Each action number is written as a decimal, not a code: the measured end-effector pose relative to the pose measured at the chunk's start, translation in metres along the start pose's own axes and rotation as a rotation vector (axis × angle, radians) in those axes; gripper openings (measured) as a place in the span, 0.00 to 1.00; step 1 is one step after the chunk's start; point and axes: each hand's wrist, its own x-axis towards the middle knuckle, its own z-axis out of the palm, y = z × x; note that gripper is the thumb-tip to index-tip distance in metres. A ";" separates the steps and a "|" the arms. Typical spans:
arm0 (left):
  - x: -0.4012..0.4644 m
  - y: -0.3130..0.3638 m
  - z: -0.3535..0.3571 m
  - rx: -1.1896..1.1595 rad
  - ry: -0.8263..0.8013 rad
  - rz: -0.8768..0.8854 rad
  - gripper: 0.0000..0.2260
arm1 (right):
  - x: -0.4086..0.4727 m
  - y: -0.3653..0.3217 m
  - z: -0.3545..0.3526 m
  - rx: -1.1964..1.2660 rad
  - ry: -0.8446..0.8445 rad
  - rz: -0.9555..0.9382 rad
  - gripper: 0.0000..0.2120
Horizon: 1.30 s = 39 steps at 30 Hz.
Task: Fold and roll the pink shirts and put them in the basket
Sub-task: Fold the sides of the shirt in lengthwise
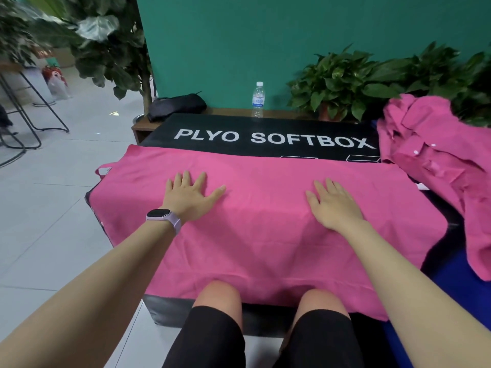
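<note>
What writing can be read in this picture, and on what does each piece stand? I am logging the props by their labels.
"PLYO SOFTBOX": white capitals on the top of the black padded box, beyond the spread pink shirt.
Water bottle: its blue and white label bears print too small to read.
Watch on the left wrist: dark face, nothing to read.

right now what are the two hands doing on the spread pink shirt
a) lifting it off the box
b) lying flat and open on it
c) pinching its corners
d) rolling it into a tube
b: the left hand and right hand lie palm down with straight fingers on the flat pink shirt spread over the black soft box.
</note>
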 end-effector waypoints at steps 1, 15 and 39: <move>0.002 0.000 0.001 0.003 -0.008 -0.002 0.45 | 0.002 0.001 0.000 -0.008 -0.026 -0.007 0.34; 0.077 0.004 0.004 0.036 -0.017 -0.031 0.48 | 0.079 -0.003 -0.008 0.000 -0.109 -0.001 0.42; 0.254 0.012 0.012 0.073 -0.039 -0.009 0.50 | 0.244 -0.012 -0.007 -0.005 -0.098 0.032 0.40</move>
